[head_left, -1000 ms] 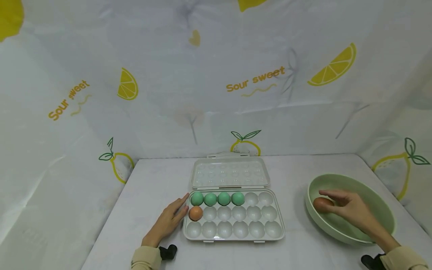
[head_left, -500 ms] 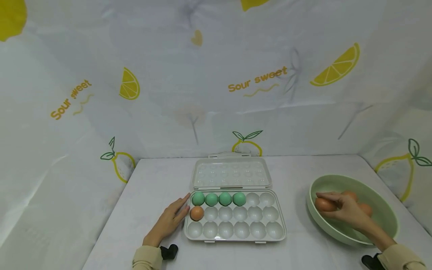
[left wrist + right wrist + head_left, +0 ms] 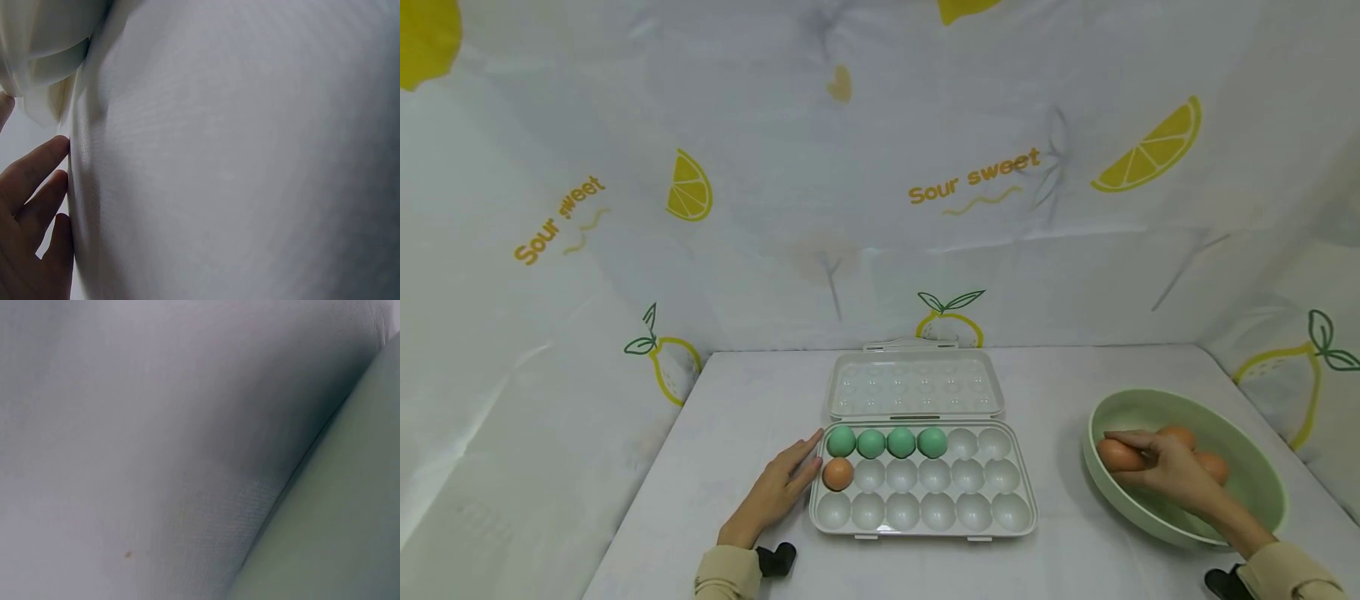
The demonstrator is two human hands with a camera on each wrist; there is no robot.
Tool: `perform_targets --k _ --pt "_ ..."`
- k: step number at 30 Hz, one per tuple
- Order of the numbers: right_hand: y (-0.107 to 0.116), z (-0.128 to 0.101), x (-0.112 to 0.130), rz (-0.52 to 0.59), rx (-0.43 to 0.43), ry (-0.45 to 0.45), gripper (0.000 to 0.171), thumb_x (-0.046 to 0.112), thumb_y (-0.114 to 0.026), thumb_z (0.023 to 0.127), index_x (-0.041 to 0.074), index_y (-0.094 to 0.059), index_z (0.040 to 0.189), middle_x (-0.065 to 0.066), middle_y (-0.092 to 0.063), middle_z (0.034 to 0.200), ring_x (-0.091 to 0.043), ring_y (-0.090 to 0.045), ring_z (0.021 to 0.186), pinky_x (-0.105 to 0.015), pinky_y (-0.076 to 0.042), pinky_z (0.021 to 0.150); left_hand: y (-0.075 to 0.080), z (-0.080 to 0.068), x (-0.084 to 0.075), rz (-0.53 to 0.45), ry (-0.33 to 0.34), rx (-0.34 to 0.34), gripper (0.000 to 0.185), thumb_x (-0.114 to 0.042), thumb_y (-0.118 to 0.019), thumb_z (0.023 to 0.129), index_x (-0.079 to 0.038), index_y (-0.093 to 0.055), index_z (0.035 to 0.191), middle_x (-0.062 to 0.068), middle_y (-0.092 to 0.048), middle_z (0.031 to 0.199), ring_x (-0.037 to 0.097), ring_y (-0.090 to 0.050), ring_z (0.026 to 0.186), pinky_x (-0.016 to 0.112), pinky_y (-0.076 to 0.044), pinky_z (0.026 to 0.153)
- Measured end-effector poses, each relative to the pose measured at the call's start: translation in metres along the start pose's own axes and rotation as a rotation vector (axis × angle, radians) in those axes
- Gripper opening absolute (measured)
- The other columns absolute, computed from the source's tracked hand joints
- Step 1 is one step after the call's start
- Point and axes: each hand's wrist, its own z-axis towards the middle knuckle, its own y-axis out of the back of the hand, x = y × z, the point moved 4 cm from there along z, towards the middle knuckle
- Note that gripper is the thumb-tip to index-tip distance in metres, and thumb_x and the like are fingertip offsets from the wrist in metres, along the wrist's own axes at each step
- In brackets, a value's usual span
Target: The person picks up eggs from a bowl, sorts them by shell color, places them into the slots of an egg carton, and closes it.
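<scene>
In the head view my right hand (image 3: 1180, 479) reaches into a pale green bowl (image 3: 1251, 462) and pinches a brown egg (image 3: 1120, 456) between thumb and fingers, near the bowl's left wall. Two more brown eggs, a rear egg (image 3: 1180, 435) and a right egg (image 3: 1213, 467), show partly behind this hand. My left hand (image 3: 778, 483) rests with extended fingers against the left edge of a white egg tray (image 3: 934, 510). Several green eggs (image 3: 902, 442) fill the left part of its back row. One brown egg (image 3: 838, 474) sits at the left end of the middle row.
The tray's clear lid (image 3: 917, 386) lies folded back behind it. Everything stands on a white-covered table (image 3: 760, 383), with a lemon-print sheet (image 3: 820, 275) hanging behind. The right wrist view shows only white cloth (image 3: 125, 456) and the bowl's outer side (image 3: 337, 519).
My right hand's fingers have closed onto the brown egg, and the hand has shifted slightly left and down. Two eggs behind it have come into sight. The left hand stays at the tray.
</scene>
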Motion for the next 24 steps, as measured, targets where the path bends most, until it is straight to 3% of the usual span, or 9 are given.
perform_targets --k 7,18,24 --pt "-0.0010 0.0008 -0.0009 -0.058 -0.007 -0.030 0.055 -0.012 -0.084 0.069 -0.014 -0.068 0.121 0.046 -0.049 0.114 0.024 -0.051 0.100 -0.003 -0.052 0.073 0.0004 -0.0003 -0.0009 -0.009 0.004 0.002 0.052 -0.040 -0.055 0.106 -0.021 -0.049 0.154 0.014 -0.055 0.153 0.047 -0.042 0.147 0.065 -0.034 0.120" --pt "-0.0019 0.0013 -0.0005 0.027 0.027 -0.095 0.058 -0.013 -0.081 0.075 -0.026 -0.056 0.125 0.045 -0.052 0.115 0.024 -0.053 0.101 -0.006 -0.056 0.074 0.0007 0.0006 -0.0003 -0.021 -0.004 0.000 0.052 -0.040 -0.055 0.106 -0.021 -0.048 0.154 0.014 -0.054 0.153 0.046 -0.041 0.148 0.064 -0.033 0.121" --pt "-0.0002 0.0012 0.0007 0.089 0.022 -0.097 0.052 -0.013 -0.078 0.080 -0.016 -0.061 0.129 0.041 -0.057 0.117 0.019 -0.059 0.100 -0.010 -0.058 0.071 0.0015 0.0006 -0.0013 -0.032 -0.003 0.002 0.052 -0.038 -0.055 0.106 -0.020 -0.048 0.154 0.015 -0.054 0.153 0.047 -0.041 0.148 0.064 -0.033 0.122"
